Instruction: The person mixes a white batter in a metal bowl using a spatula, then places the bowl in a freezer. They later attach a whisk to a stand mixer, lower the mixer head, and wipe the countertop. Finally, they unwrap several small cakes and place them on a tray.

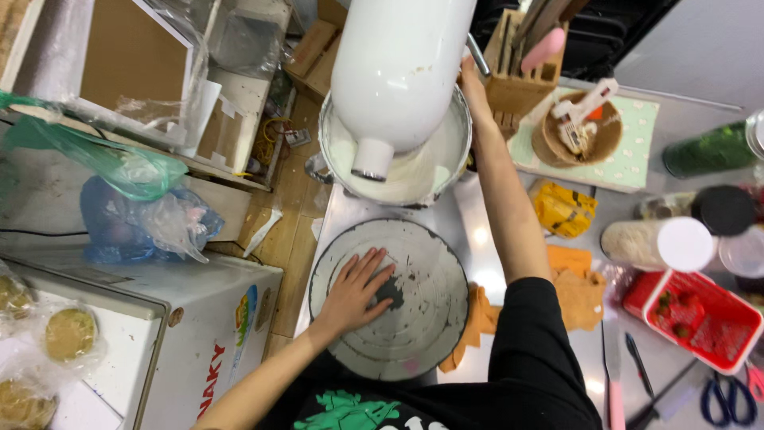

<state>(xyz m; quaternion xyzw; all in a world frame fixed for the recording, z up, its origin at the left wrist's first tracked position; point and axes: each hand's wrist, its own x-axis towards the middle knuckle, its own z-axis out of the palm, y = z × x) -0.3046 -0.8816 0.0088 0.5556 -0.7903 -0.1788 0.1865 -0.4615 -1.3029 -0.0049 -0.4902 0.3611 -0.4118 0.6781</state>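
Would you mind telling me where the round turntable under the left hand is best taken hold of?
Take the turntable by its rim, probably from the near side facing the person. It lies flat, and the left hand rests palm-down on its top, which is broad and offers no grip. The stand mixer and its bowl crowd the far edge.

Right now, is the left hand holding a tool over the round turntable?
No: the left hand lies flat and empty, palm down, on the round turntable, while the right hand reaches up beside the mixer bowl.

Mixer head overhangs the bowl (turntable lies open)
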